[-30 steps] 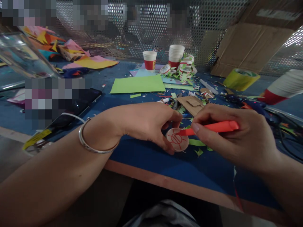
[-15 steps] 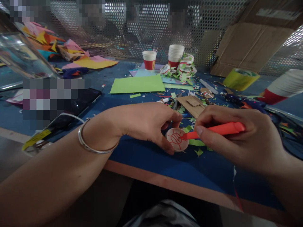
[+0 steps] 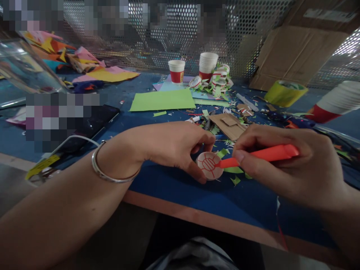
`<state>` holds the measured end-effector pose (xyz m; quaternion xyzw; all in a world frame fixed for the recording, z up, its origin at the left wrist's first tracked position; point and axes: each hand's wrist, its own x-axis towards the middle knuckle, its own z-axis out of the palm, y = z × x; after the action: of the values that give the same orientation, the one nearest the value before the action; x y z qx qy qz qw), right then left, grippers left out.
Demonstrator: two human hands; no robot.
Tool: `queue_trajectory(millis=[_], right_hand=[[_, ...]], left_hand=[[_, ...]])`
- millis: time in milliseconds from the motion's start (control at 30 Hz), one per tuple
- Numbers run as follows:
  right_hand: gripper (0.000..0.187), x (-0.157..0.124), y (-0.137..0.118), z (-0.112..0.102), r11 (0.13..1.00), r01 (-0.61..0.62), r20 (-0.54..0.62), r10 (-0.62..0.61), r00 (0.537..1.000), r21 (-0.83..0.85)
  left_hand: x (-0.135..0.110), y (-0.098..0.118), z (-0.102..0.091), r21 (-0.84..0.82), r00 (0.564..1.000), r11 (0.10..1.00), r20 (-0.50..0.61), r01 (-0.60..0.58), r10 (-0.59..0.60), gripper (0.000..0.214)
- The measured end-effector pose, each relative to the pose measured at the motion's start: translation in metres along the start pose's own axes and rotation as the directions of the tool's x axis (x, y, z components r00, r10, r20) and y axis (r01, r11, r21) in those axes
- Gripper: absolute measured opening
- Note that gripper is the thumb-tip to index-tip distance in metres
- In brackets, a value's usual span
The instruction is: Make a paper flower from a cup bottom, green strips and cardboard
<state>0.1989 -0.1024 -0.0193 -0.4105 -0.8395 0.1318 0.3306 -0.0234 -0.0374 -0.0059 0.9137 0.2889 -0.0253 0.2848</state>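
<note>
Near the front of the blue table (image 3: 174,183), my left hand (image 3: 180,148) grips a small round white disc (image 3: 209,170), thumb at its near edge and fingers at the far side. Red lines on the disc form a circle with stripes inside and short spokes running to the rim; it looks like the bottom of a paper cup. My right hand (image 3: 284,168) is closed round a red-orange marker (image 3: 270,153), whose tip meets the disc's right part. Green paper scraps (image 3: 233,170) lie just beside the disc, under the marker.
Behind my hands lie a cardboard piece (image 3: 226,126), scattered scraps and a green paper sheet (image 3: 163,100). Paper cups (image 3: 208,65) stand at the back; more cups (image 3: 337,101) and yellow tape (image 3: 286,93) are right. A phone (image 3: 98,122) and coloured paper (image 3: 107,73) are left.
The marker and my right hand have shifted slightly right, the tip moving from the striped centre toward the disc's right part. My left hand keeps its hold on the disc.
</note>
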Motion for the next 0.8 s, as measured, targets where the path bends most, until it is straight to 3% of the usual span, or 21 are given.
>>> queue_trajectory(millis=[267,800], right_hand=[[0.014,0.0049,-0.0055,0.0052,0.995,0.003,0.008,-0.003,1.000,0.097],[0.012,0.0058,-0.0051,0.0026,0.995,0.004,0.050,-0.010,0.999,0.102]], left_hand=[[0.0002,0.0014,-0.0007,-0.043,1.000,0.999,0.011,0.027,-0.027,0.040],[0.0027,0.0025,-0.0021,-0.071,1.000,0.997,0.015,0.000,0.001,0.039]])
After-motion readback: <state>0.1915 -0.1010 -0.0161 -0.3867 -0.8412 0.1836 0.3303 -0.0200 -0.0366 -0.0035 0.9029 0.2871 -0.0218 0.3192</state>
